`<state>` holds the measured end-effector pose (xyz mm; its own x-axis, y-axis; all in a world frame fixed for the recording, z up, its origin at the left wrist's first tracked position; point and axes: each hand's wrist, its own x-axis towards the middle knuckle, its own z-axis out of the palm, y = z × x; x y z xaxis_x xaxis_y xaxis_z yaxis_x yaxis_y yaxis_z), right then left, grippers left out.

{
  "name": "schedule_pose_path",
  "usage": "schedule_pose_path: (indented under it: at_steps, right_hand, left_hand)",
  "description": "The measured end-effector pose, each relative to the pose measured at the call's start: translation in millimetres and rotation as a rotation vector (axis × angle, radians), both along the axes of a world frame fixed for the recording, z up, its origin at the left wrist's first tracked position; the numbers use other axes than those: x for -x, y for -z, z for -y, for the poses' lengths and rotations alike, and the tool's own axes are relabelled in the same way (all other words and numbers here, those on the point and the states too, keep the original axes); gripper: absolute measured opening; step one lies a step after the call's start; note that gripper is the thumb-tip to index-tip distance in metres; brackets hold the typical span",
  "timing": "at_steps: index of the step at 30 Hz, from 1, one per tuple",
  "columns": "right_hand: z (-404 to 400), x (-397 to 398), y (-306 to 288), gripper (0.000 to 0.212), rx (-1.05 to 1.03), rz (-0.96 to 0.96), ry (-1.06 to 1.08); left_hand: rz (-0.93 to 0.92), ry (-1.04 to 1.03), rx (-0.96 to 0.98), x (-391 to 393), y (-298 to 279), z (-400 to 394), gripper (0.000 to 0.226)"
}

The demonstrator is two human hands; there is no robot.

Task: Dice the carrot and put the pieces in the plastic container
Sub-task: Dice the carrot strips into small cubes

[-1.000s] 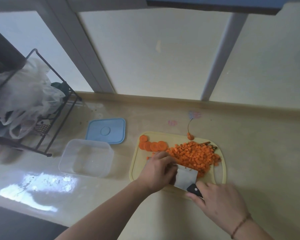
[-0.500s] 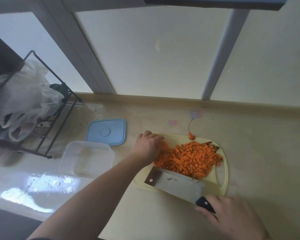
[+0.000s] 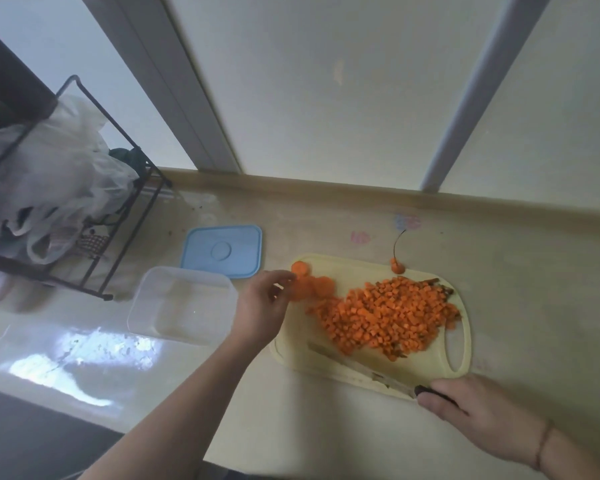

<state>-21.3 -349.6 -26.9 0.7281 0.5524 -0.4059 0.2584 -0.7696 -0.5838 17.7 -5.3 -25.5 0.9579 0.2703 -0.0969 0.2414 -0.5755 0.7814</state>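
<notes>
Two bare hands work over a pale yellow plastic cutting board with rounded corners and a slot handle at its right end. On it lies a heap of small orange carrot dice, rough cubes, with a few flat round carrot slices at the board's far-left corner and a stubby carrot tip with a thin dark root at the far edge. The left hand has its grip curled at the slices, apparently pinching one. The right hand grips the dark handle of a knife, whose thin steel blade lies along the board's near edge. Left of the board stands a clear plastic container, rectangular, nothing in it, with its flat blue lid just beyond on the glossy beige tabletop.
</notes>
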Motion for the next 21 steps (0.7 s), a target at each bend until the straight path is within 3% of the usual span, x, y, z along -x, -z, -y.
schedule_pose_path:
  at_steps: [6,8,14,21]
  right_hand:
    - [-11,-33,-4,0.072,0.009,-0.185,-0.046]
    - [-14,-41,-5,0.067,0.003,-0.214,-0.041]
    - [-15,-50,2,0.083,-0.009,-0.281,0.034]
    - [-14,-62,0,0.062,-0.052,-0.346,0.095]
  left_hand:
    - [-0.045,-0.087,0.047,43,21,-6,0.019]
    - [-0.063,-0.050,0.033,51,29,-5,0.021]
    - [0.000,0.052,0.004,64,37,2,0.014]
    - [0.081,0.160,-0.074,74,47,0,0.017]
